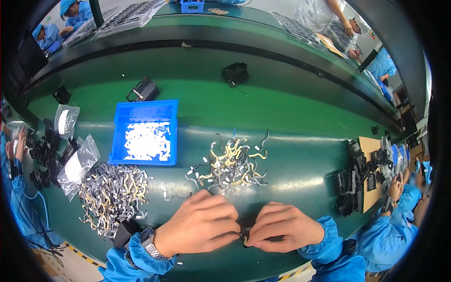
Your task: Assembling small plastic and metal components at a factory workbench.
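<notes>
Leftmost, the clear bags [79, 162] lie right against the big heap of cables [112, 195], so a shifted bag could drag strands along. Next, the heap comes close to the left sleeve [141, 256] and a black block [125, 234]; a careless elbow might push loose pieces about. Behind the heap, the blue bin [146, 111] holds white pieces and seems unlikely to be disturbed. Further right, a single cable [177, 196] lies just beside the left hand [202, 223] and could catch on its knuckles. Beyond the hands, the smaller pile of cables [232, 165] is tangled, so pulling one strand might bring others with it.

As for the grip, the left hand is nearly closed, its fingertips pinching a small dark part [246, 228] near the front of the green surface [300, 174]. The right hand [279, 228] also pinches this part, thumb against forefinger, with a pale cable end [244, 241] between the two hands. Fingers hide the exact contact; uneven pressure could bend or slip that thin end.
</notes>
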The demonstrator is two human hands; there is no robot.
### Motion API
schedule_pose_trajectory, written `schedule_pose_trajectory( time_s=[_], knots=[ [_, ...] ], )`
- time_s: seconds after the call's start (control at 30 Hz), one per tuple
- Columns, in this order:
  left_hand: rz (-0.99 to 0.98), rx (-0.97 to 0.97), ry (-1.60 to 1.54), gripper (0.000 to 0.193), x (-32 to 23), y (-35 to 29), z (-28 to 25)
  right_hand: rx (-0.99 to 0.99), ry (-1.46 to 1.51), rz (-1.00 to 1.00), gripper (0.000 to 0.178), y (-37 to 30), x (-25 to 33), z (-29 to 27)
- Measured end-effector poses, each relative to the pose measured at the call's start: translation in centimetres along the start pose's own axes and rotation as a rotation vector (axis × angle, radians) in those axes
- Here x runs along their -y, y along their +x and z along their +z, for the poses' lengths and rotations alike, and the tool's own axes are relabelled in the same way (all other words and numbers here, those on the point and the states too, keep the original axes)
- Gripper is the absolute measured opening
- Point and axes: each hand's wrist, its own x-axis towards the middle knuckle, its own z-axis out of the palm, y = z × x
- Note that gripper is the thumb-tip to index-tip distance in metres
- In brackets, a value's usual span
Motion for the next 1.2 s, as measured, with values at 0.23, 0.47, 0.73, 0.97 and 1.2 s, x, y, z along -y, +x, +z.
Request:
schedule_pose_trajectory(
  time_s=[0.23, 0.47, 0.73, 0.97, 1.2],
  knots=[
    [0.044, -0.019, 0.063, 0.011, 0.1, -0.1, 1.0, 0.011, 0.034, 0.036, 0.015, 0.0, 0.0, -0.2],
    [0.029, 0.014, 0.17, 0.011, 0.0, 0.1, 0.6, -0.033, -0.256, 0.068, 0.06, 0.6, 0.2, -1.0],
    [0.009, -0.054, 0.227, 0.009, -0.1, 0.0, 1.0, 0.116, -0.406, 0.115, 0.081, -0.3, 0.3, 0.7],
    [0.001, -0.062, 0.31, 0.013, -0.2, 0.3, 0.7, 0.115, -0.449, 0.172, 0.086, 0.2, 1.3, 0.7],
    [-0.034, -0.144, 0.395, 0.013, -0.2, 0.2, 0.8, 0.007, -0.502, 0.093, 0.083, 0.1, 0.4, 1.0]
  ],
)
